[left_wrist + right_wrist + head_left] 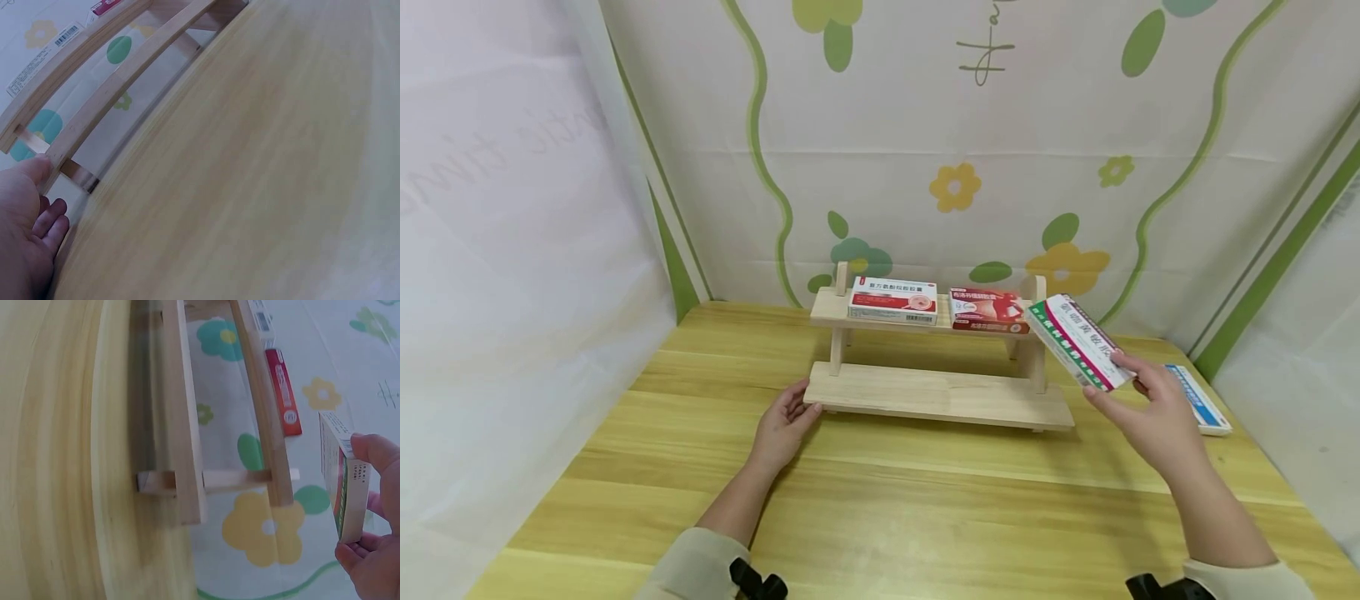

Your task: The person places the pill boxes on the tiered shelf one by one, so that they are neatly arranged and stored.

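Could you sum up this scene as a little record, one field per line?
Left hand: touching the left end of the lower shelf
Right hand: holding a green-magenta-and-white medicine box, tilted, above the table
Upper shelf: white-and-red medicine box on the left, red medicine box on the right
Beyond the right hand: blue-and-white medicine box, partly hidden

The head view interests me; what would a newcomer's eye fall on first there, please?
Probably the white cardboard box with green and magenta bands, which the right hand holds near the right end of the two-tier pale wooden shelf. Next might come the white-and-red cardboard box and the red cardboard box, side by side on its upper tier.
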`<state>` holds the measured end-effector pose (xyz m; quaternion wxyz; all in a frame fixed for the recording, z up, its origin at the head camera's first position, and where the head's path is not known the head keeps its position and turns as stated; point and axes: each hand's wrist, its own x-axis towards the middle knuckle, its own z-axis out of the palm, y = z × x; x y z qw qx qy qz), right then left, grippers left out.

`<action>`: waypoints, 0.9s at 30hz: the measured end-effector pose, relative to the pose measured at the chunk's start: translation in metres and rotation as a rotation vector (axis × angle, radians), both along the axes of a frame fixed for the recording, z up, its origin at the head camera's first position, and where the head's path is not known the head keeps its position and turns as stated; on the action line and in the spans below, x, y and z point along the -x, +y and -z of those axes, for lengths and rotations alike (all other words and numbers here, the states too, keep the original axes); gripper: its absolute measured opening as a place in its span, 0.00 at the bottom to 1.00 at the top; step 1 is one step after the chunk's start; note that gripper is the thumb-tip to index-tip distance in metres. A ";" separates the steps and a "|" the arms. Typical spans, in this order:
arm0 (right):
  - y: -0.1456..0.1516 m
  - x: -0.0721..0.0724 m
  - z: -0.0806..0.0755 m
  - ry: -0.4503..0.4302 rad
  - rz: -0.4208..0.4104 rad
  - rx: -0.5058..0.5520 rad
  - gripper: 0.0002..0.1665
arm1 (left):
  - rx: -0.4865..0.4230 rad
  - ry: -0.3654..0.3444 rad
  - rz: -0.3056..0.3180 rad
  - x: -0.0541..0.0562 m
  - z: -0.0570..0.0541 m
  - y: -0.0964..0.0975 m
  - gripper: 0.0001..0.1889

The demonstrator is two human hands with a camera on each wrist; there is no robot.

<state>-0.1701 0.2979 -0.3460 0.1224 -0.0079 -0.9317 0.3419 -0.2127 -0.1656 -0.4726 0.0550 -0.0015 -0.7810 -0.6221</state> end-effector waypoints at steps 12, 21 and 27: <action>-0.049 0.004 -0.007 -0.020 -0.121 -0.002 0.45 | 0.009 0.025 0.000 0.001 0.002 -0.001 0.28; -0.082 0.010 -0.001 -0.048 -0.241 0.031 0.43 | -0.015 0.011 0.008 0.002 0.002 -0.002 0.28; -0.099 0.015 0.009 -0.070 -0.309 0.013 0.40 | -0.047 -0.002 0.004 0.002 0.003 -0.002 0.27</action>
